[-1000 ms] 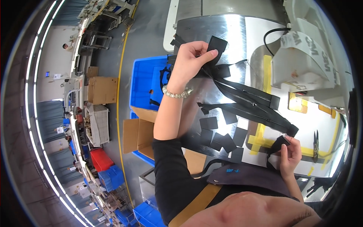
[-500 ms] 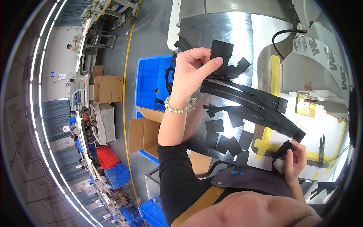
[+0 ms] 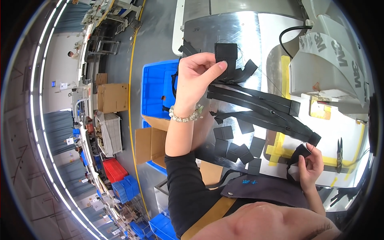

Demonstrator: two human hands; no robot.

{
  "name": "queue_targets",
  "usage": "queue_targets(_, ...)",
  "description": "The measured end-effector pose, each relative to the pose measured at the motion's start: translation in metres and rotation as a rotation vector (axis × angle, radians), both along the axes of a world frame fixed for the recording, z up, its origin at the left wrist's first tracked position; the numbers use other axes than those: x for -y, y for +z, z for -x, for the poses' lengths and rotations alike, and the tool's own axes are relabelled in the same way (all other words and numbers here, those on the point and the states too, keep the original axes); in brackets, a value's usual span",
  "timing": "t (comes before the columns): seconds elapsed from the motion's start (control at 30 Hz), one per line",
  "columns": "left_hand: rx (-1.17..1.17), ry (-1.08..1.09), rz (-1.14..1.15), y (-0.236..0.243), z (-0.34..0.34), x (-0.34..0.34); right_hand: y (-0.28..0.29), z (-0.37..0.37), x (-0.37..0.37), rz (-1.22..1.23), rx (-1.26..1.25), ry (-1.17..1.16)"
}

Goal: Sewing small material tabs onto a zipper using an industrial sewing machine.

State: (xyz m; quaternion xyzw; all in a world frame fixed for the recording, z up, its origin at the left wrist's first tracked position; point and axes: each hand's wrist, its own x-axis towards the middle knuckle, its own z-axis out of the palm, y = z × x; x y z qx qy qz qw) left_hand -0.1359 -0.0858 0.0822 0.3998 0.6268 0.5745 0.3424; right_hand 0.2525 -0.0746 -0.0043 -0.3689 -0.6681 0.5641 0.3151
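Note:
My left hand (image 3: 194,80), with a beaded bracelet at the wrist, pinches a flat black fabric patch (image 3: 226,52) between thumb and fingers over the metal table top. A black strip curls out beside it. Lower right, the fingers of my right hand (image 3: 312,166) are closed on the end of a black fabric strap (image 3: 295,158) that hangs toward my lap. Between the hands lie long black zipper strips (image 3: 250,102), stretched across the table. Several loose black fabric squares (image 3: 232,152) are scattered nearer to me.
A pale sewing machine (image 3: 302,76) stands at the right, with yellow tape (image 3: 285,76) along its bed. Black thread snips (image 3: 339,156) lie on the white surface at far right. Left of the table are a blue bin (image 3: 149,86) and an open cardboard box (image 3: 143,146).
The whole view has shifted slightly, so the table and machine appear a little farther left. Both hands keep their holds on the black fabric pieces.

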Motion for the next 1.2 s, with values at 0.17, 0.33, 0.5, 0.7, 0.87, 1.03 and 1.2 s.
queue_targets(0.17,0.003,0.01,0.006,0.002,-0.003,-0.001,0.005,0.003,-0.001,-0.002,0.021,0.011)
queue_targets(0.33,-0.009,-0.01,-0.009,-0.001,0.0,-0.001,0.002,0.004,-0.003,-0.036,0.039,-0.002)
queue_targets(0.5,0.034,-0.006,-0.008,0.001,-0.004,-0.002,0.003,0.006,-0.004,-0.023,0.005,-0.003)
queue_targets(0.7,0.03,0.024,-0.038,-0.001,-0.008,-0.004,0.005,0.007,-0.003,-0.005,-0.001,-0.003)
queue_targets(0.87,0.034,0.008,-0.038,0.0,-0.009,-0.004,0.005,0.007,-0.004,-0.001,-0.003,0.001)
queue_targets(1.03,0.071,-0.023,-0.039,-0.004,-0.003,-0.001,0.008,0.008,-0.006,0.01,-0.011,0.011)
queue_targets(1.2,0.091,-0.057,-0.051,-0.003,-0.005,-0.002,0.006,0.009,-0.005,0.024,-0.019,0.001)
